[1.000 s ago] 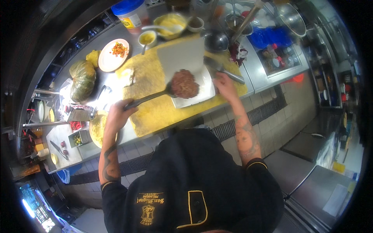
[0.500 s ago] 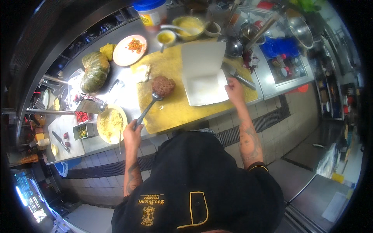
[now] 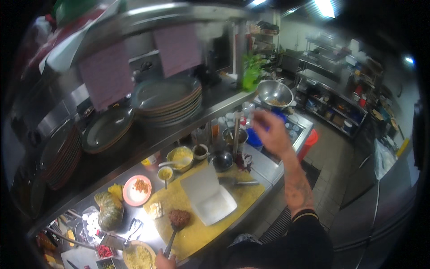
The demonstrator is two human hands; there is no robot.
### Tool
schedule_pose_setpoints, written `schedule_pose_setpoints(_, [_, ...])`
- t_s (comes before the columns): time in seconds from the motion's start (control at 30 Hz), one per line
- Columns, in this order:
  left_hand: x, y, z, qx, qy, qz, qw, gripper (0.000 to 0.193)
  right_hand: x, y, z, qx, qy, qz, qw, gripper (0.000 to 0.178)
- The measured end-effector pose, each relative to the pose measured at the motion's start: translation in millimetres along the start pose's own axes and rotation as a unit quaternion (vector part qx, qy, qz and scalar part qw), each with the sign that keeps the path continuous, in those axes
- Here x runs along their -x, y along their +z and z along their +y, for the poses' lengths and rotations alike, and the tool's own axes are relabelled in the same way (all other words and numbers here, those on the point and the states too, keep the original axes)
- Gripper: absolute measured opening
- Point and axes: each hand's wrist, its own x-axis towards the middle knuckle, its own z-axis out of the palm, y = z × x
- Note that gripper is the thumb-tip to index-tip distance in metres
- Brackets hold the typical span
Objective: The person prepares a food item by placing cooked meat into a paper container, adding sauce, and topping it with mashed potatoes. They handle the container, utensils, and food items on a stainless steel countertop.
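At the lower edge, my left hand (image 3: 165,260) is closed around the handle of a black spatula (image 3: 171,242). A browned minced-meat patty (image 3: 180,218) rests on its blade, over the yellow cutting board (image 3: 188,240). My right hand (image 3: 272,132) is raised at the right, its fingers slightly blurred and apart, with nothing visible in them. Behind it are a blue container (image 3: 254,138) and a metal bowl (image 3: 275,93). A white takeaway box (image 3: 215,204) stands with its lid up on the board, beside a knife (image 3: 244,182). Crumpled foil (image 3: 156,210) lies near the patty.
Overhead, a metal shelf (image 3: 215,112) carries stacked plates (image 3: 168,101). Along the counter are a pink plate (image 3: 137,190) with chopped food, a bowl of yellow mixture (image 3: 180,158), a green squash (image 3: 109,211) and a plate of yellowish food (image 3: 139,258). A red bin (image 3: 308,143) stands at the right.
My right hand has left the side of the box and risen up and to the right. The view has tilted upward, bringing in the shelf. The patty stays on the spatula.
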Motion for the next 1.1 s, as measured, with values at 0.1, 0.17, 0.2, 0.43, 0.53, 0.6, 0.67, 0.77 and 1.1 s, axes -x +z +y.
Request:
schedule_pose_setpoints(0.1, [-10.7,-20.2,20.6,-0.005,0.041,0.077,0.996,0.058,-82.6,-54.8,-32.4,-0.092,-0.045,0.104,0.989,0.021])
schedule_pose_setpoints(0.17, [-16.6,-30.8,34.7,0.000,0.080,0.157,0.984,0.056,-133.3,-85.6,-18.1,-0.132,-0.086,0.158,0.975,0.019])
schedule_pose_setpoints(0.2, [-15.7,-38.1,36.7,0.001,0.100,0.203,0.974,0.055,-156.2,-105.6,-23.2,-0.100,-0.079,0.169,0.977,0.027])
schedule_pose_setpoints(0.43, [47.8,-157.4,212.6,0.031,0.235,0.404,0.883,0.048,-279.0,-169.3,3.8,-0.002,-0.302,0.223,0.927,0.033])
schedule_pose_setpoints(0.53, [59.6,-221.6,369.0,-0.016,0.426,0.452,0.784,0.039,-340.0,-195.4,17.6,0.068,-0.338,0.214,0.914,0.026])
schedule_pose_setpoints(0.6, [38.7,-261.1,459.0,-0.019,0.531,0.491,0.690,0.030,-366.3,-215.6,12.5,0.122,-0.300,0.187,0.927,0.028])
schedule_pose_setpoints(0.67, [47.9,-305.6,560.4,-0.061,0.580,0.528,0.617,0.023,-392.6,-232.5,23.6,0.134,-0.268,0.200,0.933,0.027])
schedule_pose_setpoints(0.77, [54.8,-353.3,668.9,-0.070,0.626,0.572,0.525,0.018,-422.2,-230.3,18.9,0.144,-0.234,0.170,0.946,0.025])
schedule_pose_setpoints(1.1, [50.0,-376.8,795.9,-0.097,0.612,0.573,0.536,0.017,-447.1,-234.3,16.3,-0.174,-0.180,-0.044,0.967,0.059])
